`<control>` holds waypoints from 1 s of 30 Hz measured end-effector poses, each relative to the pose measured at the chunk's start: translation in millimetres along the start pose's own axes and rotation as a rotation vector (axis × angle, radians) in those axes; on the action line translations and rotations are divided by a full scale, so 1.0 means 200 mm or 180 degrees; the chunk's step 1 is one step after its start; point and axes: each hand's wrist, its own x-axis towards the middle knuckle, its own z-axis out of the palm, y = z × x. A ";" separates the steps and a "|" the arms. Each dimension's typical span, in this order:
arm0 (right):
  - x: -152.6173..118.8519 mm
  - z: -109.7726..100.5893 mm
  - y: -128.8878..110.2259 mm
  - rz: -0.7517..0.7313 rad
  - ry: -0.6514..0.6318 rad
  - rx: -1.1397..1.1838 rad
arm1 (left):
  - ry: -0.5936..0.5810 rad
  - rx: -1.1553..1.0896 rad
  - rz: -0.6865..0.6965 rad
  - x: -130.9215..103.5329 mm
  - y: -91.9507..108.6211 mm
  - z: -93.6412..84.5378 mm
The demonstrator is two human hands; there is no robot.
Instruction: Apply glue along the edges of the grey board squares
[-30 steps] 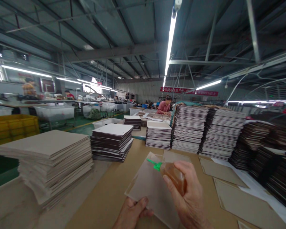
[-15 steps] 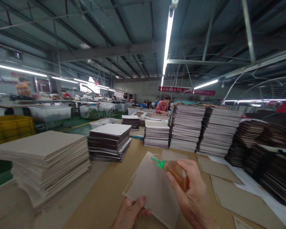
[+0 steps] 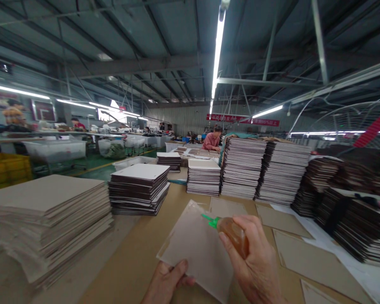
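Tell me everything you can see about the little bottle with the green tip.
The bottle is small, of clear soft-looking plastic, and holds an amber liquid. Its bright green nozzle tapers to a fine point. It lies tilted nearly flat, tip aimed left and slightly up, over the far part of a grey card. The right hand wraps its body, thumb along the near side, hiding its base. Whether the tip touches the card cannot be told. The left hand pinches the card's near edge.

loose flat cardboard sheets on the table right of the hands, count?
3 in view: one grey-brown flat cardboard sheet beside the striped stacks, a larger one nearer the camera, and a corner of a third at the bottom edge. Others may lie out of frame.
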 end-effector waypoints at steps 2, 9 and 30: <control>0.00 -0.01 -0.01 -0.0048 0.0033 0.0081 | -0.0063 -0.0003 -0.0024 0.00 0.01 0.01; -0.03 -0.05 0.01 0.0069 -0.0033 -0.0161 | 0.0027 0.0003 -0.0089 -0.01 0.02 0.00; -0.12 -0.15 0.06 0.0439 -0.0007 -0.0317 | 0.0117 0.0029 -0.0114 0.01 0.02 -0.02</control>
